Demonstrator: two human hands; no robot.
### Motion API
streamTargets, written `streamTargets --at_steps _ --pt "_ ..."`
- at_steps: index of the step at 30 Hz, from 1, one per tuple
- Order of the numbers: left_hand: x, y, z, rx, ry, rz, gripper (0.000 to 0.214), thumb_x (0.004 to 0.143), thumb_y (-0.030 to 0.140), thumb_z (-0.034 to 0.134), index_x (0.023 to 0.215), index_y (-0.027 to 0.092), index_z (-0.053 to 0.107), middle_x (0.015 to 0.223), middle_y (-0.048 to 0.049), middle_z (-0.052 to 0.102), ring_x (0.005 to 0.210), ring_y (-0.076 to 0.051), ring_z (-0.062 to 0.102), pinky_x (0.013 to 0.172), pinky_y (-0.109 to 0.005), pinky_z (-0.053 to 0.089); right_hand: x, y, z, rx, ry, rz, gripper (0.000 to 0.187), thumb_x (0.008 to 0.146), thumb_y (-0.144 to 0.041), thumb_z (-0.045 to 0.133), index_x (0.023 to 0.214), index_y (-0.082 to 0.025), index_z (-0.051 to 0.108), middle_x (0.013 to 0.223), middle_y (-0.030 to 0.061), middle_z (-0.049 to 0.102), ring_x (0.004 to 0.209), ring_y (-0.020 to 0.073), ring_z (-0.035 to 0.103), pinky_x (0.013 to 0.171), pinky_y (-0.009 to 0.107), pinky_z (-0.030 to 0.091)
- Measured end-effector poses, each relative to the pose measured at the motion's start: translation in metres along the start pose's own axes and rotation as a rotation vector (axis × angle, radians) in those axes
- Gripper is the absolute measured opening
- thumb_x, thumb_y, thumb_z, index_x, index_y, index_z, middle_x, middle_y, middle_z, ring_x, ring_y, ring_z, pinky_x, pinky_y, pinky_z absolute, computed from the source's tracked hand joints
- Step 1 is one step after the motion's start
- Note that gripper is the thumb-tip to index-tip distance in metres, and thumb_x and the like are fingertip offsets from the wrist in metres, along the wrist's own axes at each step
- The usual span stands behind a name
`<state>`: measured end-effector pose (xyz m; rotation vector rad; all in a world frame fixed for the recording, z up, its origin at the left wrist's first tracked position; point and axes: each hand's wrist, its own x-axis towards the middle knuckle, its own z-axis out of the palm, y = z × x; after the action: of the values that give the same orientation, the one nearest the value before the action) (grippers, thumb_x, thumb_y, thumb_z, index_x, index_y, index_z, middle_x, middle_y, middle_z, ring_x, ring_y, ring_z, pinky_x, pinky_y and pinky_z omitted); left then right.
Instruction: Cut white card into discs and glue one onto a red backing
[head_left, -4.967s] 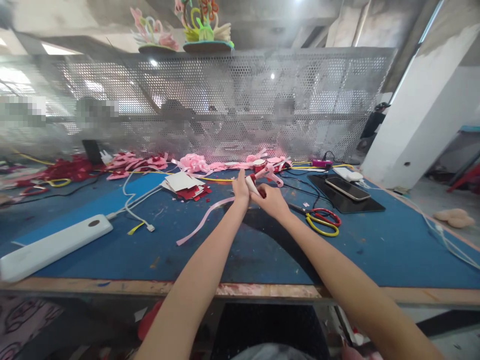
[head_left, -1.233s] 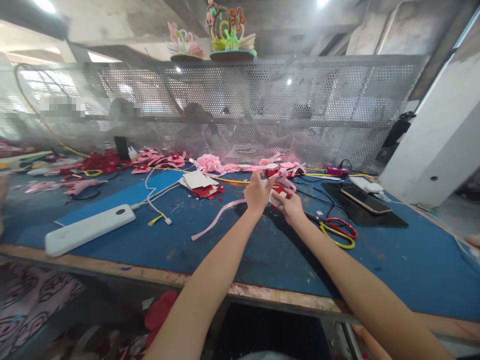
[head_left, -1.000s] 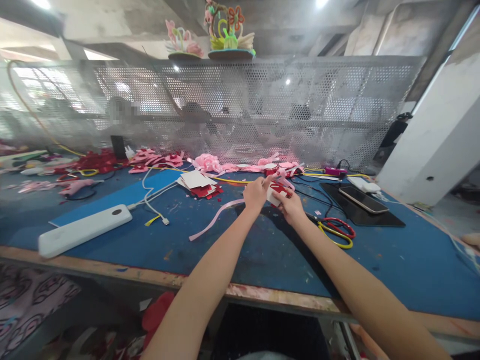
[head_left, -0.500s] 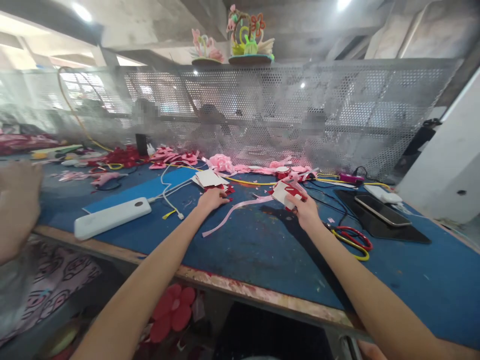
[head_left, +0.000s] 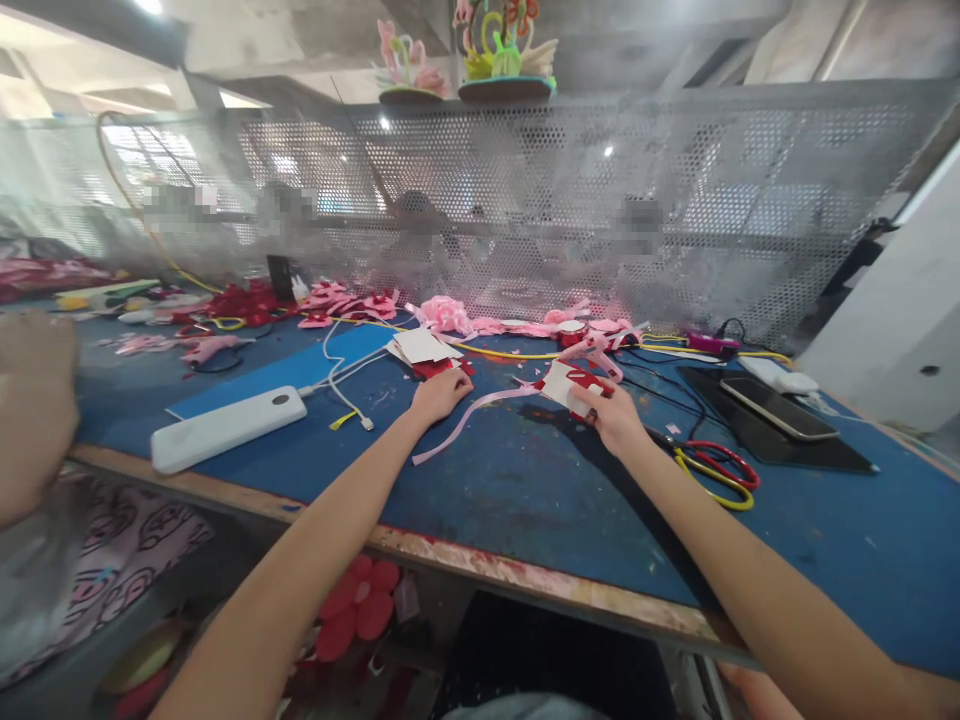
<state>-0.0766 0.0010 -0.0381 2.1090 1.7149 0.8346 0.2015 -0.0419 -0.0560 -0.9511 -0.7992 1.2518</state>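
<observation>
My right hand [head_left: 616, 418] is closed round a white card [head_left: 559, 385] with red pieces [head_left: 583, 378] showing along it, held just above the table. My left hand [head_left: 439, 397] rests at the near edge of a stack of white cards [head_left: 424, 346], beside red pieces [head_left: 463, 366] under the stack. Its fingers are curled together, and whatever is between them is too small to make out. A long pale pink ribbon [head_left: 465, 418] curves over the table between both hands. Scissors with red and yellow handles [head_left: 720, 472] lie by my right forearm.
A white power bank [head_left: 225, 430] with cables and a blue sheet [head_left: 285, 370] lie to the left. A phone [head_left: 780, 408] rests on a black tablet [head_left: 840, 450] at the right. Pink bows [head_left: 446, 315] line the mesh screen [head_left: 525, 220]. Another person's arm [head_left: 37, 410] is at far left.
My left hand has drawn slightly back from the white stack, uncovering more of the red pieces. My right hand keeps the card. The head view has tilted a little downward.
</observation>
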Motion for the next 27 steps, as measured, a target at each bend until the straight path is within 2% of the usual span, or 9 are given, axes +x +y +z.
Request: streamTargets --at_steps 6,11,15,18,21,23,25,27 --pt "-0.017 0.038 0.014 -0.426 -0.125 0.072 0.035 0.072 0.043 0.058 0.088 0.013 0.066 0.074 -0.006 0.069 0.066 -0.017 0.063 0.061 -0.028 0.051 -0.022 -0.001 0.021 0.055 -0.277 0.085 0.043 0.045 -0.026 0.084 0.083 -0.016 0.067 0.08 0.0027 0.071 0.07 0.0171 0.066 0.064 0.029 0.055" --pt "-0.033 0.063 0.035 -0.605 -0.232 0.15 0.032 0.058 0.042 0.069 0.07 0.013 0.069 0.059 -0.0013 0.066 0.059 -0.018 0.063 0.06 -0.029 0.052 -0.033 0.006 0.032 0.075 -0.354 0.11 0.043 0.045 -0.023 0.083 0.084 -0.016 0.067 0.075 0.0008 0.071 0.064 0.0151 0.065 0.061 0.027 0.055" --pt "-0.037 0.065 0.039 -0.656 -0.218 0.166 0.028 0.057 0.04 0.07 0.065 0.013 0.07 0.053 0.0007 0.064 0.053 -0.017 0.06 0.053 -0.027 0.05 -0.035 0.008 0.035 0.075 -0.294 0.111 0.041 0.045 -0.024 0.083 0.081 -0.017 0.065 0.07 -0.0022 0.069 0.056 0.0121 0.063 0.051 0.022 0.052" --pt "-0.035 0.062 0.038 -0.667 -0.185 0.179 0.028 0.056 0.04 0.071 0.064 0.013 0.07 0.055 0.0004 0.065 0.057 -0.018 0.062 0.057 -0.027 0.05 -0.036 0.009 0.036 0.057 -0.259 0.111 0.042 0.044 -0.027 0.084 0.079 -0.018 0.062 0.067 -0.003 0.068 0.054 0.0128 0.063 0.045 0.022 0.05" --pt "-0.034 0.06 0.038 -0.65 -0.18 0.198 0.032 0.054 0.044 0.072 0.062 0.013 0.07 0.057 -0.0011 0.066 0.061 -0.02 0.063 0.063 -0.03 0.051 -0.034 0.008 0.036 0.023 -0.268 0.095 0.044 0.045 -0.03 0.083 0.081 -0.019 0.061 0.068 -0.0028 0.068 0.055 0.0132 0.062 0.047 0.023 0.05" --pt "-0.031 0.058 0.036 -0.62 -0.162 0.196 0.036 0.054 0.048 0.071 0.063 0.013 0.07 0.057 -0.0023 0.066 0.061 -0.021 0.063 0.062 -0.032 0.051 -0.035 0.004 0.036 -0.008 -0.29 0.062 0.043 0.048 -0.033 0.082 0.083 -0.019 0.06 0.071 -0.003 0.068 0.057 0.0129 0.062 0.05 0.024 0.05" --pt "-0.025 0.054 0.03 -0.575 -0.1 0.176 0.04 0.059 0.052 0.067 0.069 0.013 0.07 0.059 -0.0039 0.067 0.059 -0.02 0.063 0.059 -0.031 0.051 -0.043 -0.004 0.039 -0.052 -0.325 0.009 0.039 0.053 -0.033 0.079 0.084 -0.02 0.06 0.073 -0.0038 0.068 0.06 0.012 0.062 0.055 0.024 0.05" --pt "-0.017 0.046 0.019 -0.51 0.01 0.143 0.042 0.068 0.052 0.06 0.08 0.012 0.069 0.065 -0.0056 0.068 0.057 -0.017 0.062 0.057 -0.029 0.051 -0.064 -0.014 0.046 -0.124 -0.398 -0.051 0.031 0.056 -0.027 0.078 0.082 -0.02 0.062 0.072 -0.0044 0.067 0.061 0.0107 0.061 0.058 0.022 0.049"
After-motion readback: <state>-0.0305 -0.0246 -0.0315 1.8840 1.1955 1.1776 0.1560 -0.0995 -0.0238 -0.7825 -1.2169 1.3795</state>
